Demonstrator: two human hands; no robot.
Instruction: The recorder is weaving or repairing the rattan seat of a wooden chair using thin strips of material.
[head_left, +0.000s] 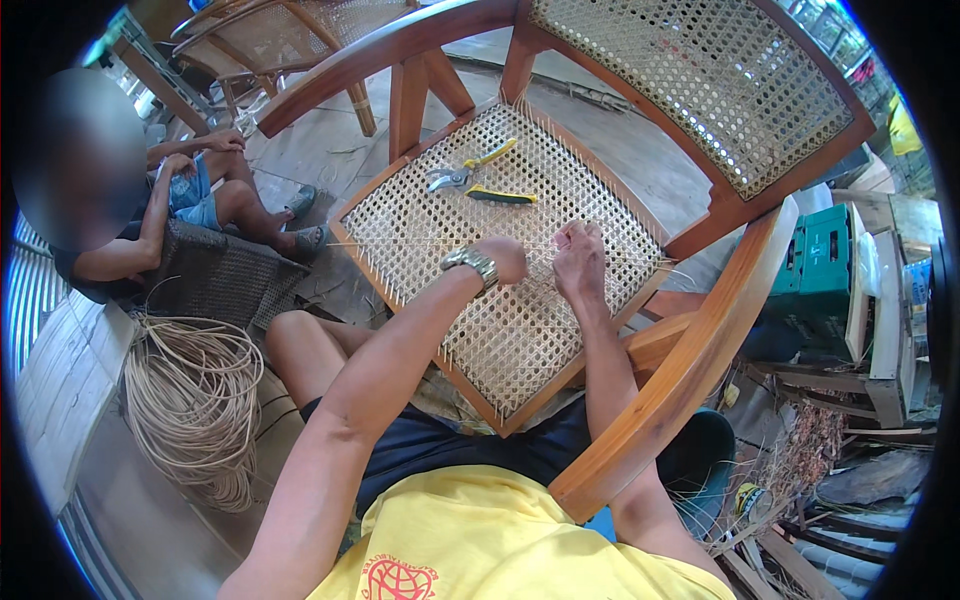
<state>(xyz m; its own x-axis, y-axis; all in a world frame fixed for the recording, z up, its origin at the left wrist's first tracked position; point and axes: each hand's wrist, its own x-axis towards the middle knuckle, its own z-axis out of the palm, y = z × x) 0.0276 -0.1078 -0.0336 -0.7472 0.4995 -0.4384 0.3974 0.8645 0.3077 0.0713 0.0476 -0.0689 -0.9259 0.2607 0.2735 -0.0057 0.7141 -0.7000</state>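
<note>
Head view, and here's the action: a honey-brown wooden chair (675,380) stands turned before me, its square seat of pale open-weave cane (510,340) sitting cornerwise, one corner pointing at my lap. Both my hands are over the middle of that weave, side by side and apart. Left hand (503,260), gold-toned metal watch (470,265) at its wrist, is balled up with its fingers folded under; I can't tell whether they pinch anything. Right hand (580,260) is nearer the right corner, fingers (577,234) curled in close together, and whether a strand sits between the tips I can't make out either. Beyond them, toward the far corner, a pair of pruning shears (462,177) with grey metal blades and yellow-and-dark-green handles lies on the cane, handles apart, blades toward the left edge. Thin pale cane ends (372,272) bristle along the left edges of the seat, more by the right corner. Off to my left, a big loose coil of tan cane (190,415), and past it a seated person in blue shorts (195,195).
</note>
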